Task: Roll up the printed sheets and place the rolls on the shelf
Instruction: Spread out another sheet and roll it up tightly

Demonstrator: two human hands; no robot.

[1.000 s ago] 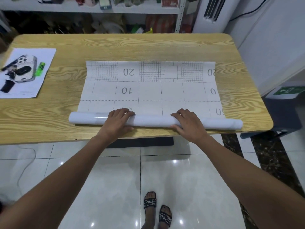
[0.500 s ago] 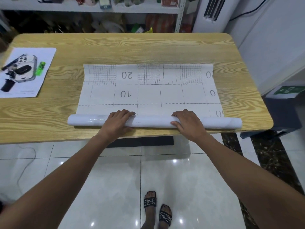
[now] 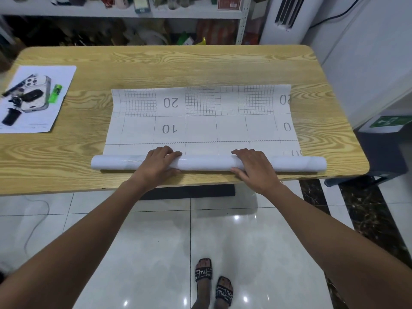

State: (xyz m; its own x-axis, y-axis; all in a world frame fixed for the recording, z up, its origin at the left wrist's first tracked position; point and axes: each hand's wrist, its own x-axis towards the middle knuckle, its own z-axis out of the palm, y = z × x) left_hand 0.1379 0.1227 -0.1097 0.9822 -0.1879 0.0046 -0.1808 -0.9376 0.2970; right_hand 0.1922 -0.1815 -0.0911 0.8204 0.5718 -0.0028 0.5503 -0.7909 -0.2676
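1. Since the earlier frames, more of the printed sheet [image 3: 200, 128] has been taken up, and its wavy line is now found closer to the roll [image 3: 207, 162].
2. Both the left hand [image 3: 159, 162] and the right hand [image 3: 253, 167] are closed over the roll, with fingers curled across its top and thumbs set against its near side.
3. This roll is laid along the near edge of the table [image 3: 200, 65], with the flat remainder spread beyond it.
4. At far left, a white paper [image 3: 60, 74] bearing a phone [image 3: 36, 90] is noted, and a shelf [image 3: 124, 12] is seen behind the table.

Wood-grain table [image 3: 200, 63], glossy white floor tiles [image 3: 145, 253], cluttered shelf [image 3: 124, 13] behind, white wall [image 3: 367, 63] at right.
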